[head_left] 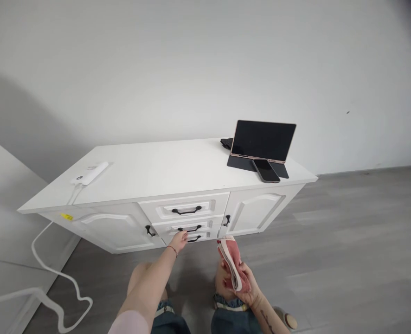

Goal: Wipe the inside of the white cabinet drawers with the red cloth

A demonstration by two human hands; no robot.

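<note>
Head view: left fingers (183,234) partly hide the middle handle (193,229).

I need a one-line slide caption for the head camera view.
Left hand at the middle drawer handle of a white cabinet; right hand holding a folded red-and-white towel.

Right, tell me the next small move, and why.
Probably pull the white panelled middle drawer outward with the left hand, which appears to be at its black curved handle; the drawer looks shut, and the right hand holds the folded red-and-white cloth.
</note>
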